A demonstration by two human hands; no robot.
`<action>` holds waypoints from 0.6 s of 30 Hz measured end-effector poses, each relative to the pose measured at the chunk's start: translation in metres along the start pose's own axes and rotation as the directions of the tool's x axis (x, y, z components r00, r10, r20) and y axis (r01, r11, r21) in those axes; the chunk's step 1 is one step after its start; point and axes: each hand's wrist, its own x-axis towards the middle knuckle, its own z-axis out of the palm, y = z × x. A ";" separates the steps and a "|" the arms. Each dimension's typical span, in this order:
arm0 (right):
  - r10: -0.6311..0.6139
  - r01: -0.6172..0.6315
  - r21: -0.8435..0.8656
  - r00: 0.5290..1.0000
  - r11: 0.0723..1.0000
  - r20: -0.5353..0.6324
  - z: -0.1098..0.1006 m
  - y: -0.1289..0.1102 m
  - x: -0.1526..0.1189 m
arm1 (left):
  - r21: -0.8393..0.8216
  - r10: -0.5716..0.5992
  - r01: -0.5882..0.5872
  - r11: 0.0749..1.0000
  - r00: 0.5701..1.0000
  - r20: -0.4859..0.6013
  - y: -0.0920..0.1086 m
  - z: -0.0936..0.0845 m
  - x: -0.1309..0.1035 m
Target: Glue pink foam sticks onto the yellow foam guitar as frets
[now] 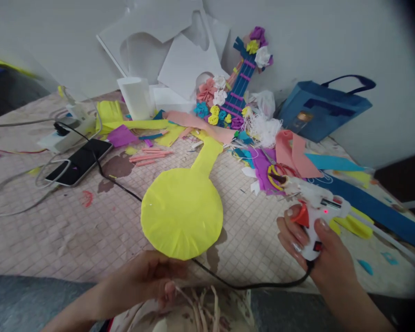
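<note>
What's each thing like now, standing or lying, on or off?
Glue gun: red light on, right hand gripping
Phone: lying flat, screen dark
Yellow paddle shape: wrinkled near lower edge
Blue bag: standing, handle up
White roll: standing
Flowery guitar: leaning
Power strip: black plug in

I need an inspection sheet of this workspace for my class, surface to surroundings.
Surface: table, grid-patterned, stained.
Work items: yellow piece, round with a neck; glue gun, red light lit.
Clutter: phone, pink rolls, purple sheet, white strands.
Hands: right hand holds the glue gun; left hand at the yellow piece's lower edge, grip unclear.
Cables: black cord runs from power strip across phone, under yellow piece, to glue gun.
Surroundings: wall behind; blue bag, flowered guitar before it.
</note>
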 end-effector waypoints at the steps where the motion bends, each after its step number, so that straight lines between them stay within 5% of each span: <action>1: 0.014 -0.014 0.019 1.000 1.000 -0.002 0.002 0.000 0.000 | 0.035 0.024 -0.022 0.999 0.998 -0.052 -0.002 0.000 -0.002; 3: 0.057 -0.056 0.065 0.998 0.996 -0.008 0.006 -0.001 -0.001 | 0.093 0.052 -0.041 0.995 0.990 -0.129 -0.005 0.000 -0.005; 8: 0.145 -0.144 0.136 0.989 0.980 0.003 0.015 -0.003 -0.002 | 0.166 -0.042 0.063 0.984 0.991 -0.127 -0.004 0.001 -0.010; 11: 0.170 -0.169 0.172 0.985 0.970 0.011 0.017 -0.005 -0.003 | 0.345 0.059 0.036 0.938 0.963 -0.263 0.004 0.000 -0.015; 13: 0.169 -0.167 0.194 0.986 0.967 0.008 0.018 -0.004 -0.004 | 0.535 0.279 -0.022 0.845 0.871 -0.405 0.010 -0.004 -0.015; 16: 0.160 -0.155 0.225 0.987 0.962 -0.007 0.019 0.002 -0.003 | 0.739 0.617 -0.056 0.672 0.593 -0.517 0.020 -0.018 -0.008; 18: 0.147 -0.138 0.224 0.989 0.965 -0.023 0.019 0.012 -0.002 | 0.771 0.693 -0.064 0.634 0.489 -0.530 0.027 -0.031 0.001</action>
